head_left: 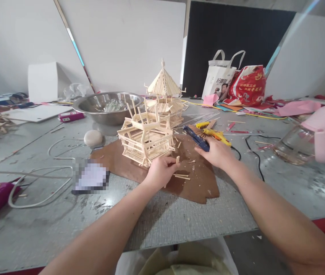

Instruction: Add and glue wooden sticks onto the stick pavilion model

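Observation:
My left hand (162,170) is closed in a pinch on a short wooden stick (177,159), low over the brown board. Close beside it stands a frame of wooden sticks (146,137), several-sided and open on top, with uprights poking up. My right hand (218,152) is closed around the end of a dark blue hand tool (196,138); its exact kind is hard to make out. Just beyond that hand lies a yellow glue gun (219,136). Loose sticks (182,177) and small scraps lie on the brown board (199,187).
Behind the frame rises a stick pagoda (164,82) with a pointed roof. A steel bowl (107,109) stands at the back left. A pixelated object (90,175) and white cable (42,168) lie left. Bags (246,86) and a glass jug (299,143) are right.

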Demonstrator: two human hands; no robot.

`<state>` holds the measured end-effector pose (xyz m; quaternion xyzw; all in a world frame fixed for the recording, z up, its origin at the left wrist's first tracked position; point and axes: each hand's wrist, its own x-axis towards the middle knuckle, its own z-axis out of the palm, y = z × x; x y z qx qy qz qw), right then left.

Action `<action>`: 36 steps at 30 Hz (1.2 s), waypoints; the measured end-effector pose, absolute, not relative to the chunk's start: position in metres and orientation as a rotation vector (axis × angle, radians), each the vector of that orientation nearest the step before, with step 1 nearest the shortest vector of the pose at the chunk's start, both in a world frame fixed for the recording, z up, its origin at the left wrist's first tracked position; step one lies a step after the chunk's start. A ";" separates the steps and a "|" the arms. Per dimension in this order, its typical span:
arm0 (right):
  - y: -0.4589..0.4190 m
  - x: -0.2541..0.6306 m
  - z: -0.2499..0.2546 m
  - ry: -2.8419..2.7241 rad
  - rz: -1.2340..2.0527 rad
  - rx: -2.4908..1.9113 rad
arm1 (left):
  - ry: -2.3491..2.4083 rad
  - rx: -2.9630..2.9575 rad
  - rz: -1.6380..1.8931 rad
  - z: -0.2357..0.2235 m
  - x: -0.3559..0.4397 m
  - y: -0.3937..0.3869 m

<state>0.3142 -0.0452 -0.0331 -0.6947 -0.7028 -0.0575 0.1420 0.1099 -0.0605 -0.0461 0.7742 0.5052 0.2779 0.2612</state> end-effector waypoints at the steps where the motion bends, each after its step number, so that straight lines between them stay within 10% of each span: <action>1: -0.044 0.316 -0.034 -2.029 -0.149 -2.023 | 1.350 2.055 0.750 -0.047 0.110 -0.060; 36: -0.050 0.298 -0.050 -2.271 -0.123 -2.074 | 1.393 2.559 0.469 -0.048 0.114 -0.066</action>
